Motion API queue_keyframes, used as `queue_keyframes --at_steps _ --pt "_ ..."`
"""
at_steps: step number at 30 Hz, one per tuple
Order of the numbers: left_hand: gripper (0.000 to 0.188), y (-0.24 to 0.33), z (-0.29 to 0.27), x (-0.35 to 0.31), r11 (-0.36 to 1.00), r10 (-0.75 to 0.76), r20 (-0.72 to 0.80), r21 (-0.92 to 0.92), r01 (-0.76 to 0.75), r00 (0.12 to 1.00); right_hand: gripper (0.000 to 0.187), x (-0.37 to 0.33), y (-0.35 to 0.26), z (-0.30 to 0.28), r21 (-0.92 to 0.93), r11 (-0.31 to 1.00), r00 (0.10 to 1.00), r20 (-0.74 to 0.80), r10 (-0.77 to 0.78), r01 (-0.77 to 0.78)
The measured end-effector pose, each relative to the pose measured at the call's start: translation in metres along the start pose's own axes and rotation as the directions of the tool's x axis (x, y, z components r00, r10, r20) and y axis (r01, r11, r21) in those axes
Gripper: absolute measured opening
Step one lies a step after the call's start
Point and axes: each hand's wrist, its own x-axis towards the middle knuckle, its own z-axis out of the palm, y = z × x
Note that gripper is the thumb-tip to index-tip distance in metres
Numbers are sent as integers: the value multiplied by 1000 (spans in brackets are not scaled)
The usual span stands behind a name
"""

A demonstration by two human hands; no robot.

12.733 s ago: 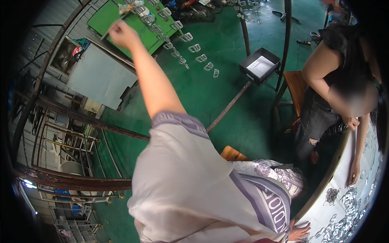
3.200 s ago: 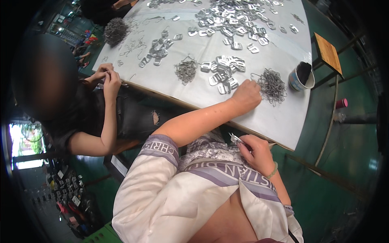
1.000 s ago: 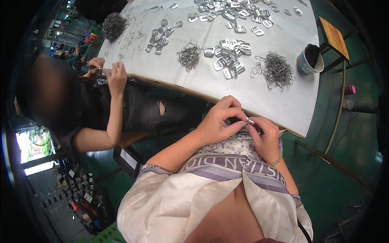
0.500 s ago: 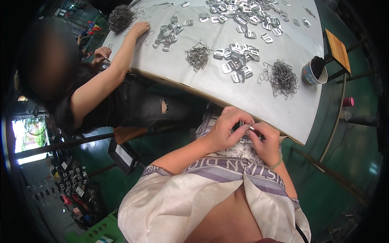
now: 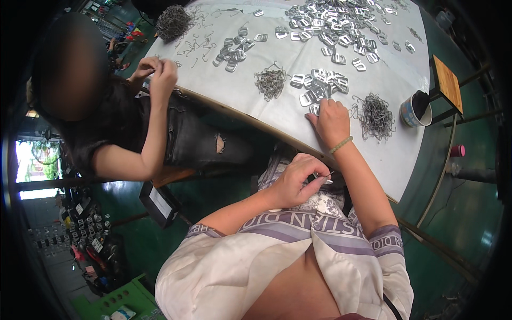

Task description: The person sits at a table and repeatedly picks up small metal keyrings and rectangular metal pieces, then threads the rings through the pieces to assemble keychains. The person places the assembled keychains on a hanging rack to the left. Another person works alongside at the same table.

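My left hand [image 5: 298, 181] is closed in a pinch near my lap, below the table edge. A small shiny metal buckle [image 5: 328, 182] pokes out between its thumb and fingers, along with a thin wire end; the fingers cover most of both. My right hand [image 5: 333, 125], thumb spread from the fingers, reaches over the table to the near side of a pile of silver buckles [image 5: 322, 82]. Its fingertips are partly hidden there. Just right of this hand lies a tangled heap of bent wire hooks [image 5: 377, 118], and a smaller wire heap [image 5: 270, 84] sits farther left.
The white-covered table [image 5: 234, 98] carries a large spread of buckles [image 5: 341, 24] at the back. A co-worker's hands [image 5: 160, 72] are raised at the left table edge, near a wire bundle [image 5: 174, 23]. A tub [image 5: 412, 113] and a wooden stool [image 5: 447, 80] are at right.
My right hand has left the left hand and moved forward to the buckle pile. My left hand stays near my lap, holding its piece. The co-worker's reaching hand has drawn back to the other.
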Motion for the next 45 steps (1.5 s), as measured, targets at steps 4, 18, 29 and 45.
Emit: queue_keyframes --at_steps 4,18,29,45 --pt "10 -3 1 -1 999 -38 -81 -1 38 996 25 -5 11 0 60 998 997 -60 38 -34" --pt "10 -9 15 10 992 -80 -138 84 92 987 9 -112 -9 -94 913 114 868 327 374 -393" --pt "20 -41 -24 47 952 -105 -26 285 109 994 11 -129 -10 -98 854 427 916 128 379 -296" --pt "10 -95 56 144 429 -104 112 901 -57 988 11 -145 -7 -106 805 523 937 112 330 -280"
